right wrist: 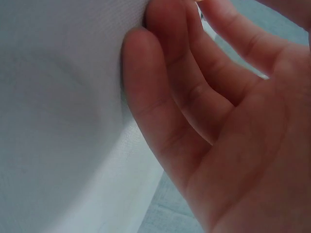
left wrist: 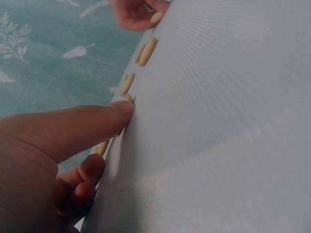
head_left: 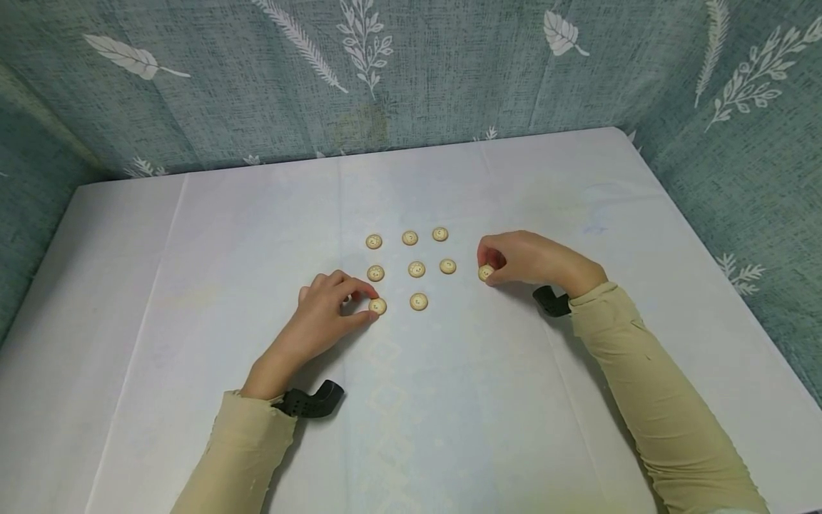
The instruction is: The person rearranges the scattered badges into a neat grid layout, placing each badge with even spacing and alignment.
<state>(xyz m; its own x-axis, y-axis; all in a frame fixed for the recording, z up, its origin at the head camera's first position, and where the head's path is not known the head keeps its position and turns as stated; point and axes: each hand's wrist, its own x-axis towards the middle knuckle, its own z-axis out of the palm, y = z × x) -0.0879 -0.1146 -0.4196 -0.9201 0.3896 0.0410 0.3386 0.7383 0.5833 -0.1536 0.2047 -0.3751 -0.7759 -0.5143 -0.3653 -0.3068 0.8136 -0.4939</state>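
Observation:
My left hand (head_left: 326, 310) pinches a round, pale wooden button (head_left: 378, 306) between thumb and forefinger at the tabletop. That button is mostly hidden behind the thumb in the left wrist view. Off to the right, my right hand (head_left: 529, 258) pinches another wooden button (head_left: 486, 273) by its edge, close to the cloth. In the right wrist view its fingers (right wrist: 146, 73) curl near the white surface. Between the hands lie three buttons in a back row, with the middle one (head_left: 409, 238), and three in a row before it, with its middle one (head_left: 417, 269). A single button (head_left: 419, 301) lies right of the left hand's button.
A white cloth (head_left: 449, 400) with faint creases covers the table. Green-blue fabric with white leaf prints (head_left: 437, 93) hangs behind the far edge and along the sides. Black wrist devices sit on the left wrist (head_left: 311, 400) and the right wrist (head_left: 551, 301).

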